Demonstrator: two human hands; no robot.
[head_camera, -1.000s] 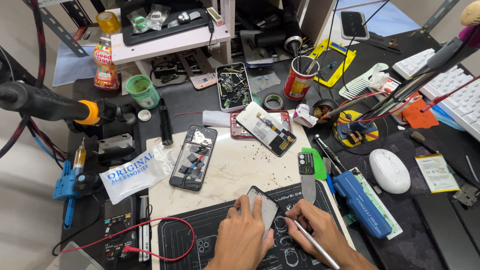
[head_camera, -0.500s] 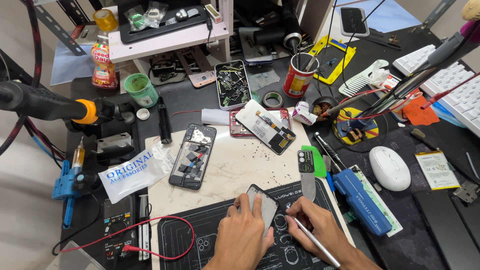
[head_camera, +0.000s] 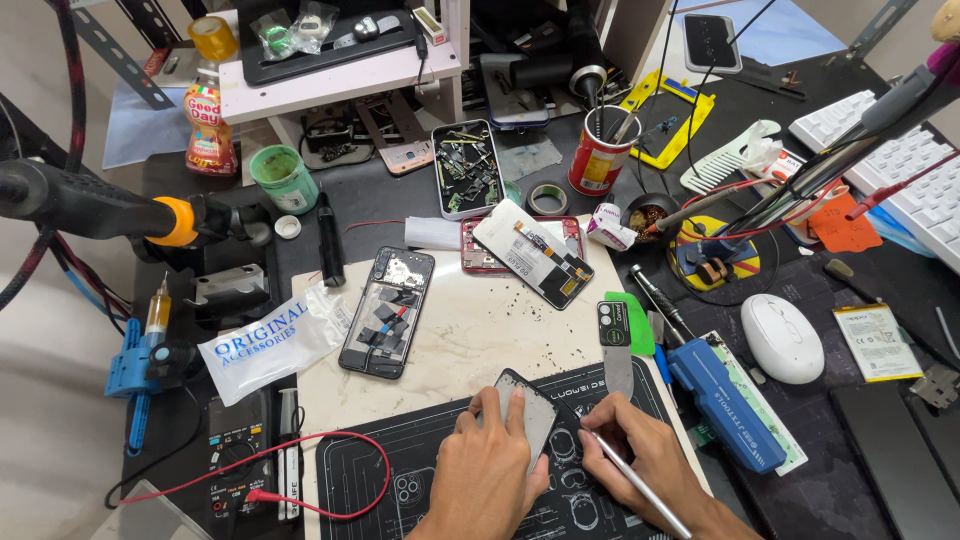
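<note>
In the head view, the left hand (head_camera: 487, 470) grips a small dark phone panel (head_camera: 527, 412) on the black work mat (head_camera: 400, 460) at the desk's near edge, its long axis tilted up-left, while the right hand (head_camera: 640, 462), just beside it, grasps a thin metal tool (head_camera: 640, 485) whose tip points left toward the panel.

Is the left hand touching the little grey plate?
Touching. The head view shows the left hand with its fingers lying on the grey plate, pinning it to the black mat.
</note>
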